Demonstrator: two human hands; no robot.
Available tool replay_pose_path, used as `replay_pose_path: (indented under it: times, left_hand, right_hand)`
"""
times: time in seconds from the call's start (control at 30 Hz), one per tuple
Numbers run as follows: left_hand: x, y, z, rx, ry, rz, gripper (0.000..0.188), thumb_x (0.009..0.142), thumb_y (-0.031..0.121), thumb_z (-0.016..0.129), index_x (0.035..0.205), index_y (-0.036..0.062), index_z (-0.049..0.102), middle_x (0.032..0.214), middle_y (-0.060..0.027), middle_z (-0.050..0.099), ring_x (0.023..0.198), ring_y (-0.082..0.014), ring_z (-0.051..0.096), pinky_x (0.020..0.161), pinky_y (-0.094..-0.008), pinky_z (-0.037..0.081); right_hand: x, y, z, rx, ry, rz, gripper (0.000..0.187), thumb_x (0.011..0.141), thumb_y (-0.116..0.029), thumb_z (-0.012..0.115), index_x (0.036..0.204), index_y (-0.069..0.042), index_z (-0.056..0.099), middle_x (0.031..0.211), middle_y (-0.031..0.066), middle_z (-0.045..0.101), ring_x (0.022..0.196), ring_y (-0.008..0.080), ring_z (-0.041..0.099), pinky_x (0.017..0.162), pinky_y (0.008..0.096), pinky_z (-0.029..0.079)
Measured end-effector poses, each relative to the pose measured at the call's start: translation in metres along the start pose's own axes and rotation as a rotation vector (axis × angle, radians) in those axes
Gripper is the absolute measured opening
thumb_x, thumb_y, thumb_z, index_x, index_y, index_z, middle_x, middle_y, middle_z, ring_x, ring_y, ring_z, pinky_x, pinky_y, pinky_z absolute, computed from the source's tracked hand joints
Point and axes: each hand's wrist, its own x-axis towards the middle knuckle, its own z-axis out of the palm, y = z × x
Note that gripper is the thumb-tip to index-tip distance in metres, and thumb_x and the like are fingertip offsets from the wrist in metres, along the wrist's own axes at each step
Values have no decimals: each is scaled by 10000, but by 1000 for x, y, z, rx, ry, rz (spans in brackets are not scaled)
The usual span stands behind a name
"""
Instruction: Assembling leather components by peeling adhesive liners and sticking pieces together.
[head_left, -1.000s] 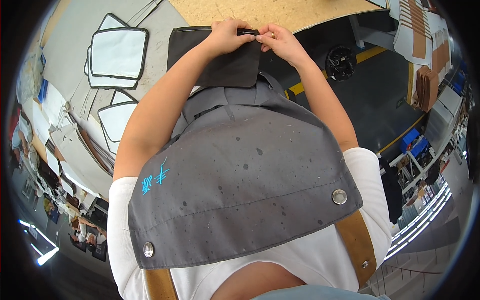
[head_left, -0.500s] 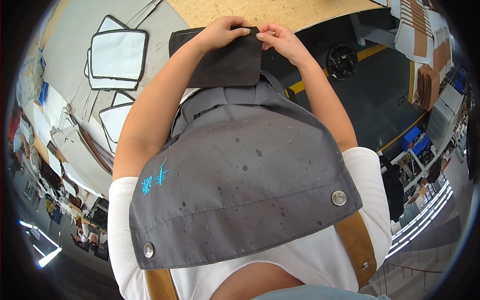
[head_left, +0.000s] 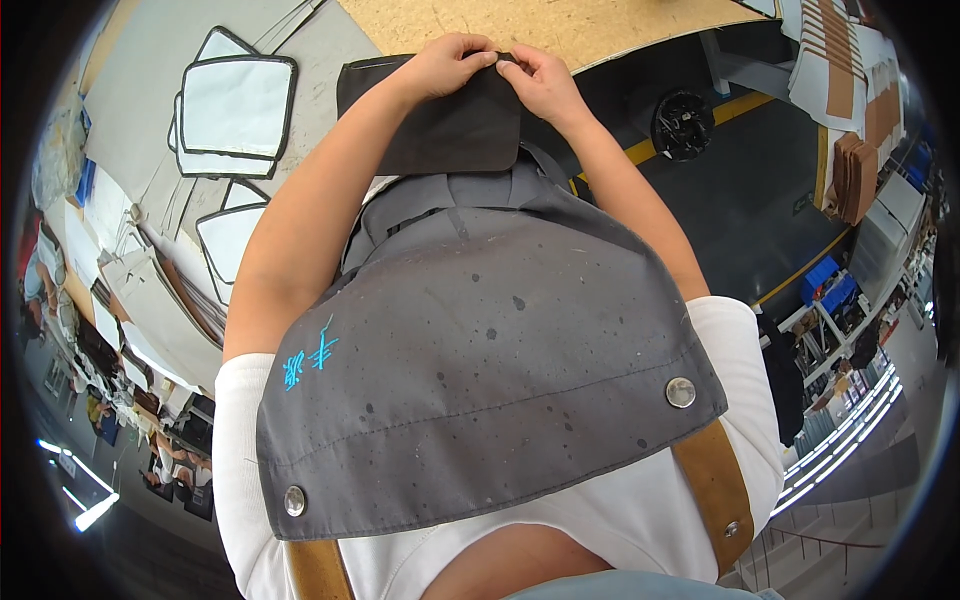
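A dark brown, flat leather-like panel (head_left: 450, 135) lies at the table's near edge, partly over my apron. My left hand (head_left: 450, 66) pinches its far edge near the right corner, thumb and forefinger closed on it. Right beside it, my right hand (head_left: 541, 82) is closed on the far right corner of the same panel, its fingertips almost touching the left ones. A pale line runs along the panel's far edge, left of my hands. Exactly what the fingertips do at the corner is hidden by the fingers.
White panels with black borders (head_left: 235, 110) lie stacked on the grey table surface (head_left: 330, 75) at left, with another white panel (head_left: 235, 240) nearer me. A tan board (head_left: 600, 25) spans the far side. Brown pieces (head_left: 855, 175) hang at right, and a black round stool (head_left: 683, 123) stands below.
My right hand has moved left along the panel's corner, closer to my left hand, and its fingers have closed in. The left hand stays nearly in place.
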Motion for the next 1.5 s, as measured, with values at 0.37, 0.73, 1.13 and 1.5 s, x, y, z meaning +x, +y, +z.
replay_pose_path:
  times: [0.37,0.73,1.13,1.5]
  left_hand:
    - [-34,-1,-24,454,569,309,198,841,204,533,997,122,623,983,-93,592,917,-294,563,823,-398,406]
    - [-122,37,25,634,237,250,371,726,209,691,1045,93,541,1054,-69,511,1014,-253,468,863,-356,339]
    - [-132,46,39,823,473,364,309,699,28,589,1002,72,552,894,-35,547,854,-199,542,758,-317,389]
    - [-155,59,18,632,651,360,246,727,-76,540,934,47,588,899,-68,593,843,-244,557,730,-322,407]
  right_hand:
    - [-10,-6,-38,286,88,321,459,948,-399,373,1059,23,516,841,112,612,686,156,611,613,250,487]
    - [-47,-28,-14,242,-271,599,374,863,-363,577,659,-49,574,534,21,541,410,58,439,385,191,344]
    - [-49,-73,-15,553,-348,595,361,881,-309,559,659,-26,585,494,9,511,358,48,380,348,173,287]
    - [-28,-78,-51,212,-116,72,166,884,-159,537,975,-34,597,852,29,599,724,78,532,659,210,429]
